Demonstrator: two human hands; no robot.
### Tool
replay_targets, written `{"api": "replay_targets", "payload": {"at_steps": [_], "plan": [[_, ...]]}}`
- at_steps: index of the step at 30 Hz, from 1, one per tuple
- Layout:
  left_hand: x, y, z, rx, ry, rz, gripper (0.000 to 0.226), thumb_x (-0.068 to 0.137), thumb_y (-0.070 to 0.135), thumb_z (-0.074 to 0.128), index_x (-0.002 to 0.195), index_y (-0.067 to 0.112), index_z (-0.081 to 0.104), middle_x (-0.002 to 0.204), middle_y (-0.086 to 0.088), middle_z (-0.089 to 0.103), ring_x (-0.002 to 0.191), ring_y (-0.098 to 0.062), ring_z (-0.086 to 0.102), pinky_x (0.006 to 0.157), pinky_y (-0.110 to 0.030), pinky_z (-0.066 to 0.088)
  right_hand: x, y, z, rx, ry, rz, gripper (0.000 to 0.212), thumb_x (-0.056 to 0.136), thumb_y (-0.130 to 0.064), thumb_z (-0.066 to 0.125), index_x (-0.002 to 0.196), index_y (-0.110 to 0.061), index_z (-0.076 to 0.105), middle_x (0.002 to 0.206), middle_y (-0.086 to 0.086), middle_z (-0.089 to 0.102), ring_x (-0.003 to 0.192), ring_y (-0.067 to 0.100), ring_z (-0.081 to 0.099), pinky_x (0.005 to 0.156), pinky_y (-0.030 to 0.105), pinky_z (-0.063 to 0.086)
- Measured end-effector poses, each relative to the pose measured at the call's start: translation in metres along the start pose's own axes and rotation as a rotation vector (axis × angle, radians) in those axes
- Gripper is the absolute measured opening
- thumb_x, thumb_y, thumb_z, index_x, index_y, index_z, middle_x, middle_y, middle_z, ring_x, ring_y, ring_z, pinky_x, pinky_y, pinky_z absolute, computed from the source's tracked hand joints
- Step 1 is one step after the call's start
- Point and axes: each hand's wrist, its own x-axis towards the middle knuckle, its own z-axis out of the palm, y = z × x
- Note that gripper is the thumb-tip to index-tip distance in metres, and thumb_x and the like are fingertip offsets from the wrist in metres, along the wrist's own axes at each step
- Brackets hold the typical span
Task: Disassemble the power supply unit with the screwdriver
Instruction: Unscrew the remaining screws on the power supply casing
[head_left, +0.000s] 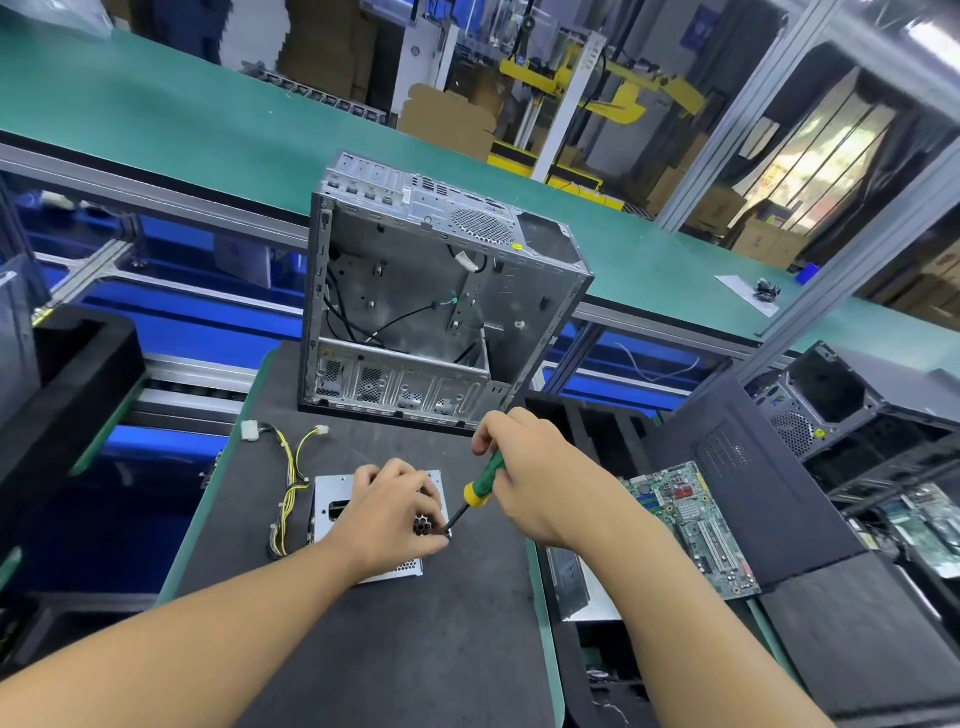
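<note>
Factory bench, dark tabletop. Stripped computer case, upright at rear. Power supply unit, flat at centre, cables trailing left. Left hand, fingers curled over the unit, likely steadying it. Right hand, fingers clamped on screwdriver, tip at the unit's right corner.

Dark-topped desk with a green edge. Open silver computer case stands at 12 o'clock. Silver power supply unit lies flat near centre. Yellow-black cable bundle touches its 9 o'clock side, white connectors toward 11 o'clock.
</note>
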Motion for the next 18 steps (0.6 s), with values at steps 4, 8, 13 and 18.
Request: {"api": "replay_targets", "payload": {"at_steps": [4,8,13,18], "plan": [[0.001,0.005,-0.002,0.006,-0.017,0.008,0.022,0.074,0.062,0.07,0.081,0.042,0.072,0.089,0.032,0.057,0.105,0.0,0.037,0.088,-0.032,0.019,-0.003,0.004,0.0,0.023,0.007,0.008,0.027,0.093,-0.006,0.046,0.116,-0.02,0.046,0.115,0.0,0.042,0.102,0.023,0.039,0.084,0.039,0.043],[0.006,0.008,-0.004,0.013,-0.041,0.008,0.018,0.082,0.056,0.071,0.088,0.039,0.073,0.086,0.03,0.059,0.104,-0.001,0.04,0.093,-0.032,0.023,-0.006,0.01,0.002,0.036,0.005,0.017,0.028,0.094,-0.005,0.046,0.117,-0.02,0.045,0.115,0.001,0.042,0.101,0.023,0.04,0.083,0.038,0.043],[0.015,0.019,-0.005,-0.057,-0.064,0.03,0.013,0.089,0.042,0.07,0.087,0.029,0.073,0.079,0.017,0.069,0.085,-0.006,0.059,0.089,-0.03,0.039,-0.009,0.035,-0.008,0.036,0.097,0.118,0.03,0.091,-0.003,0.047,0.117,-0.018,0.047,0.115,0.004,0.044,0.102,0.026,0.041,0.085,0.039,0.041],[0.028,0.086,0.023,-0.268,-0.248,-0.009,0.013,0.096,0.026,0.065,0.095,0.018,0.075,0.087,0.007,0.074,0.076,-0.005,0.066,0.075,-0.021,0.052,-0.027,0.077,-0.019,-0.075,0.247,0.333,0.032,0.089,0.001,0.045,0.118,-0.013,0.046,0.118,0.01,0.044,0.092,0.025,0.031,0.076,0.034,0.03]]}}
